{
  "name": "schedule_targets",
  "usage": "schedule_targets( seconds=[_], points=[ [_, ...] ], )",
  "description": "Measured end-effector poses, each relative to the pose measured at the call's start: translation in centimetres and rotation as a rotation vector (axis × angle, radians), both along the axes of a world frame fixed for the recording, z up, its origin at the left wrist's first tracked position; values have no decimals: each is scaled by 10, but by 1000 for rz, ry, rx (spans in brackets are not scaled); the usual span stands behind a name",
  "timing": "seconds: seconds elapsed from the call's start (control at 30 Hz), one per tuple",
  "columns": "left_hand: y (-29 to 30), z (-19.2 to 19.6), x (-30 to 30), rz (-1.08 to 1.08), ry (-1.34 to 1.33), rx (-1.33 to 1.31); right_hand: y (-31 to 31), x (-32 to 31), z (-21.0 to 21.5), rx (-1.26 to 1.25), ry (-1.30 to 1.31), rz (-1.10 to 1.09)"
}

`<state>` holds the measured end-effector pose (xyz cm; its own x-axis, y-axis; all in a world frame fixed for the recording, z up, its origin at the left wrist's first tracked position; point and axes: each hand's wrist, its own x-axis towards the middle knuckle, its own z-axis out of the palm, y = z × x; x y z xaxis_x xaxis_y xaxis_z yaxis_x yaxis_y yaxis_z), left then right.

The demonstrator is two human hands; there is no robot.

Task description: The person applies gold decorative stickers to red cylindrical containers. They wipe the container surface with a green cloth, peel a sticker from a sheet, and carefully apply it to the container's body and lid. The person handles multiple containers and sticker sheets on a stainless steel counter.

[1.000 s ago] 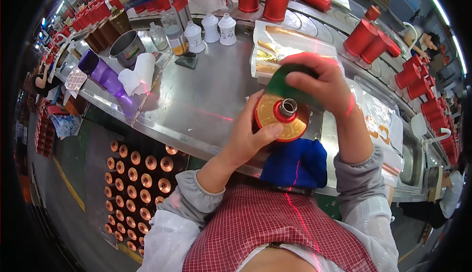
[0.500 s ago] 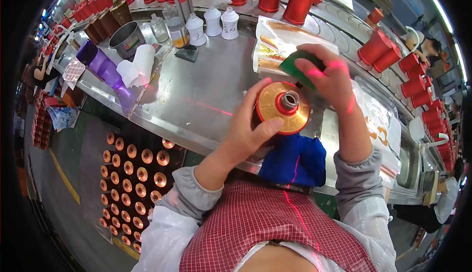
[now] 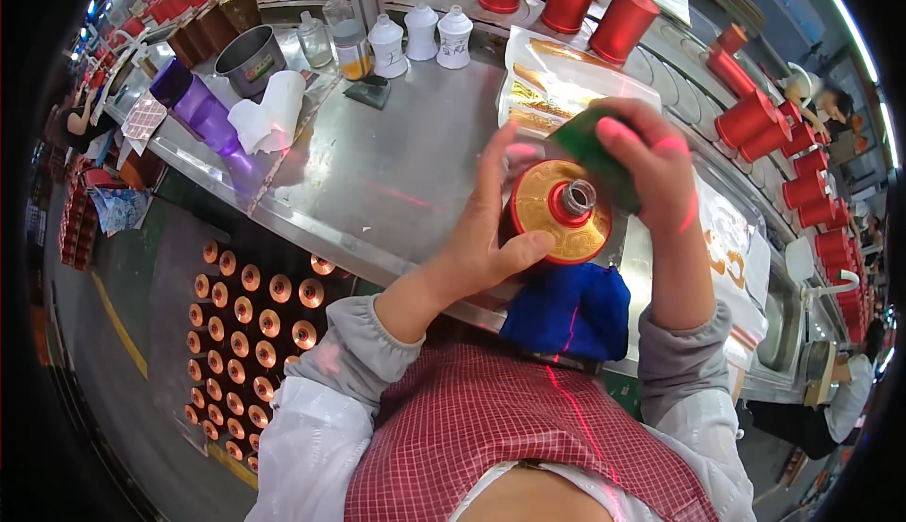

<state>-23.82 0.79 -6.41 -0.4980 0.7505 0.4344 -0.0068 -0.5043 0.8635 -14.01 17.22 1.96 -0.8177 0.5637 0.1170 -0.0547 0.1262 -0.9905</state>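
Note:
A red bottle with a gold shoulder [image 3: 545, 203] and a bare glass neck stands near the bench's front edge, seen from above. My left hand [image 3: 481, 229] is curled round its left side; the thumb presses on the gold shoulder and the forefinger is stretched out beyond. Between the fingers and thumb of my right hand [image 3: 646, 149] is a flat green piece [image 3: 596, 159], blurred, held against or just above the bottle's far right side. Contact there cannot be made out. A blue cloth [image 3: 571, 310] lies at the bench edge just below the bottle.
Gold decal sheets [image 3: 538, 88] lie beyond the bottle; more sheets [image 3: 731, 258] lie right. White bottles [image 3: 421, 36], a grey pot [image 3: 250, 64] and a purple bottle [image 3: 193, 107] stand left. Red bottles [image 3: 625, 26] line the conveyor. Several gold-topped bottles [image 3: 243, 310] stand below left.
My left hand's fingers have loosened and stretched along the bottle, thumb still on the shoulder. The right hand with the green piece has shifted slightly down and right. The whole view has moved slightly.

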Motion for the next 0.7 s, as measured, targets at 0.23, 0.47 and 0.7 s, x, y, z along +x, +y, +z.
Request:
schedule_targets(
  seconds=[0.23,0.47,0.7],
  points=[
    [-11,1,-7,526,850,48,-4,1,-16,228,-109,-96],
    [-39,4,21,513,920,-83,-1,3,-20,466,-28,-148],
    [-4,4,14,57,46,-155,18,-14,3,627,-171,20]
  ],
)
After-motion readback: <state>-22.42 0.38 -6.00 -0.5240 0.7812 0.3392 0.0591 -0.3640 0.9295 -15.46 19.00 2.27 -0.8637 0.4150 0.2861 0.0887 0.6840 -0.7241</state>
